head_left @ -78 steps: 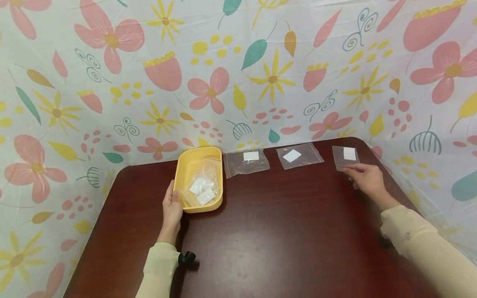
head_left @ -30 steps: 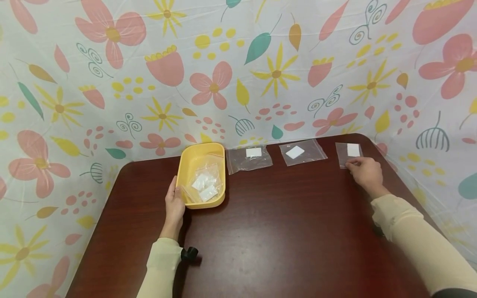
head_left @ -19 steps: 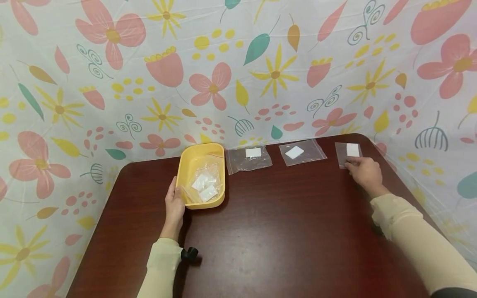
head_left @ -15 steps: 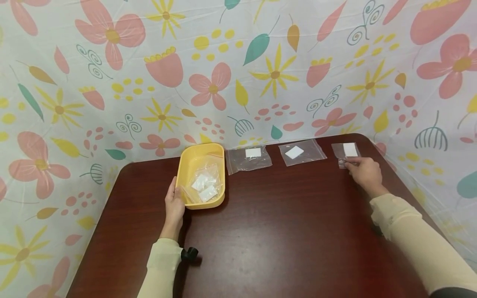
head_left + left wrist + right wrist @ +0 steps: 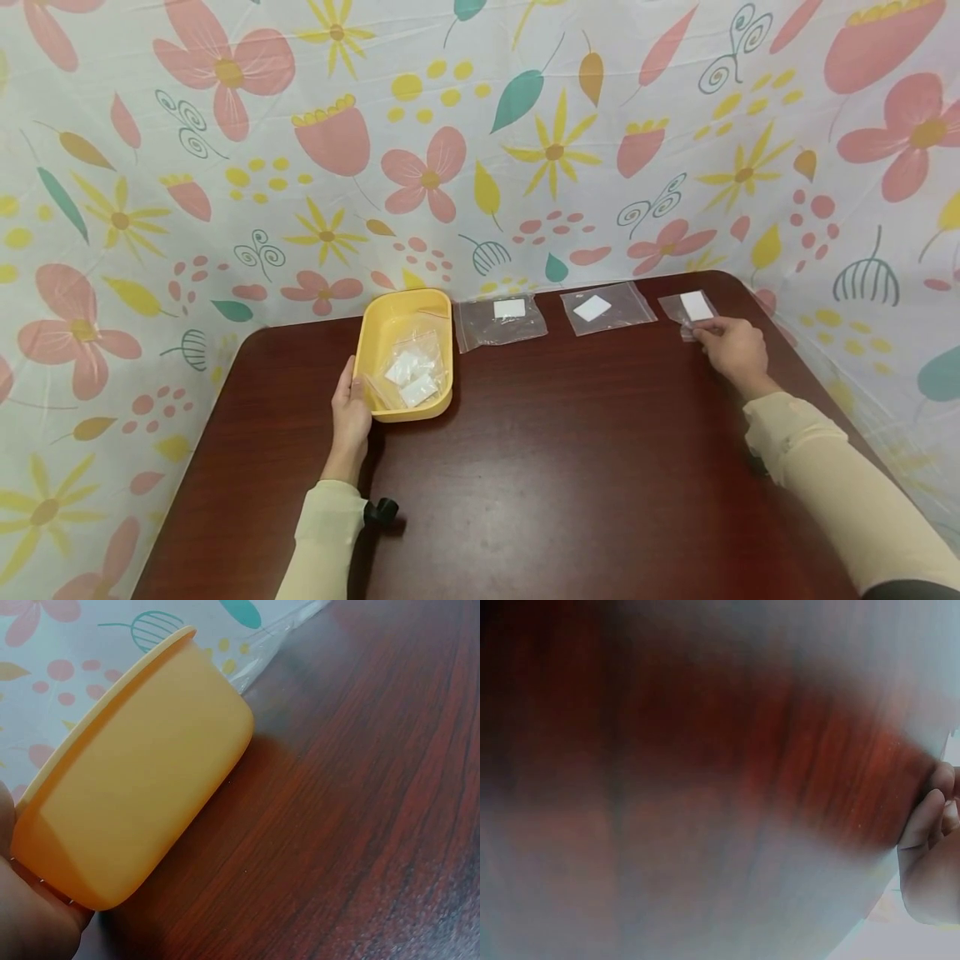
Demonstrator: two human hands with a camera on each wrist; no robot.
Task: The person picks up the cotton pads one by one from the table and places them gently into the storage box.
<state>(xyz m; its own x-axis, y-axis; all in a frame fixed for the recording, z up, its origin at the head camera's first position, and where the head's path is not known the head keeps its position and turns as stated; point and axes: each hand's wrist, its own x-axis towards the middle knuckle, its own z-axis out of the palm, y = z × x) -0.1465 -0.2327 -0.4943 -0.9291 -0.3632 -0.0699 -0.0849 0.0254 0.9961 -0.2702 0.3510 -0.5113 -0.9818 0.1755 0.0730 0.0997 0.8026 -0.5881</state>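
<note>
My left hand (image 5: 351,421) grips the left side of a yellow plastic tray (image 5: 365,333), its thumb at the rim. Inside lie several clear zip bags (image 5: 416,358) with white pieces in them. In the left wrist view the tray's outer wall (image 5: 142,772) leans at a slant over the table, and part of the hand (image 5: 34,907) shows at its lower end. At the table's back right corner, my right hand (image 5: 738,354) pinches the near edge of a small clear bag (image 5: 675,308) holding a white rectangle. The right wrist view catches only curled fingers (image 5: 930,825) at its edge.
Two more clear bags, a left one (image 5: 483,329) and a middle one (image 5: 618,310), each with a white rectangle, lie along the back of the dark brown table (image 5: 540,467). A flower-printed curtain (image 5: 465,142) hangs right behind it and at both sides.
The bag under my right hand has turned and slid slightly left, and its near edge has bunched at the fingertips. My left hand and the tray stay put over the last second.
</note>
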